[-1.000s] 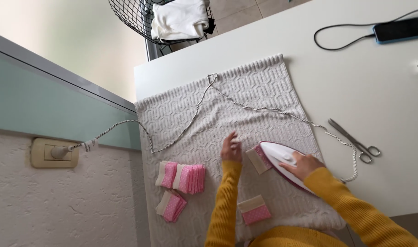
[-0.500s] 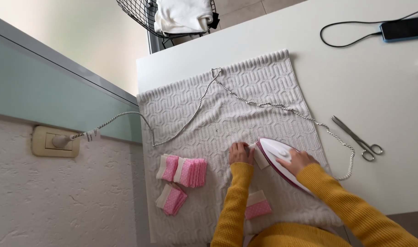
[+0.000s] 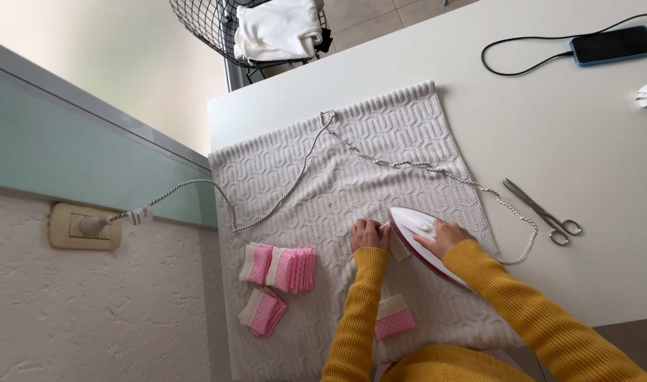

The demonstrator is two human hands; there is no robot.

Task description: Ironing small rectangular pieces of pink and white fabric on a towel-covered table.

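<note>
My right hand is wrapped around the handle of the white steam iron with a magenta rim, which sits flat on the cream knitted cloth with a wavy pattern covering the near part of the white table. My left hand lies just beside the iron's pointed tip, fingers curled down and pressing a small cream fabric piece that pokes out between the two hands; most of that piece is hidden, so I cannot tell its full shape. Below my left sleeve lies a folded patch, cream above and pink with white dots below. Well to the left on the cloth sit a row of similar pink dotted patches and one more folded pair beneath them. The iron's braided grey-white cord runs across the cloth to a beige wall socket, with a small white tag near the plug. Steel scissors rest on bare table to the right.
</note>
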